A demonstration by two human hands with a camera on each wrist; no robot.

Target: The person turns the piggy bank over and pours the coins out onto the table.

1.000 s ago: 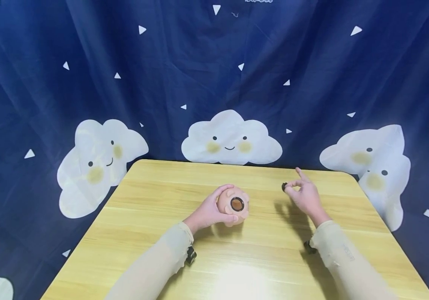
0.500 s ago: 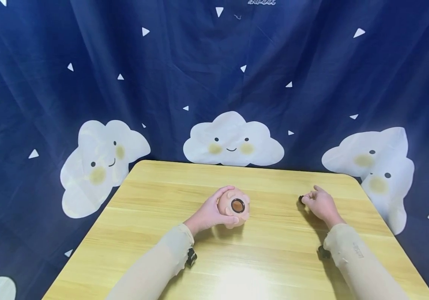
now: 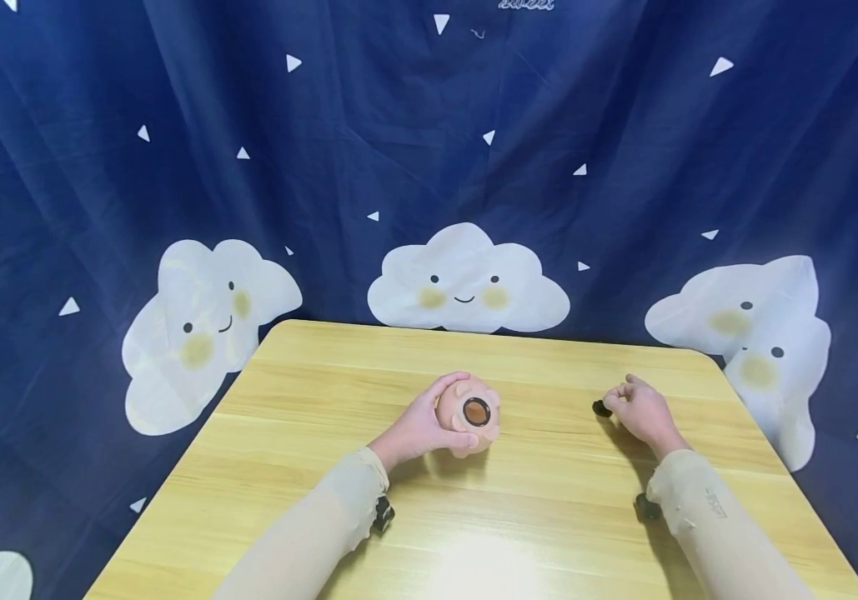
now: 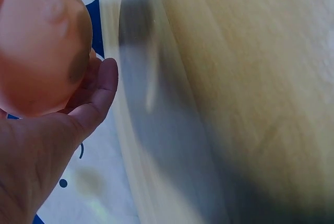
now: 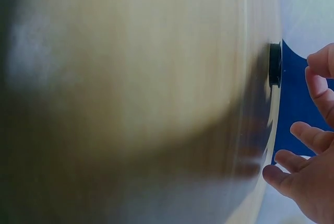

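Note:
My left hand (image 3: 423,427) grips a pink piggy bank (image 3: 449,408), fingers over its far side and thumb along its near side. Its underside, with stubby feet and a dark-rimmed round hole, faces up toward the head camera. A curly raised tail shows on the piggy bank (image 4: 36,41) in the left wrist view. On the table at right lies a small black round plug (image 3: 602,409). My right hand (image 3: 644,413) is just right of it, holding nothing. In the right wrist view, the right hand's fingers (image 5: 313,135) are loosely spread and apart from the plug (image 5: 275,65).
The wooden table (image 3: 308,375) has rounded far corners. A dark blue curtain (image 3: 398,108) with smiling clouds hangs right behind it. Black wrist devices sit under both sleeves, such as the left device (image 3: 383,515).
My right hand moved right and down with the black plug, set it on the table and let it go. The left hand keeps holding the piggy bank in place.

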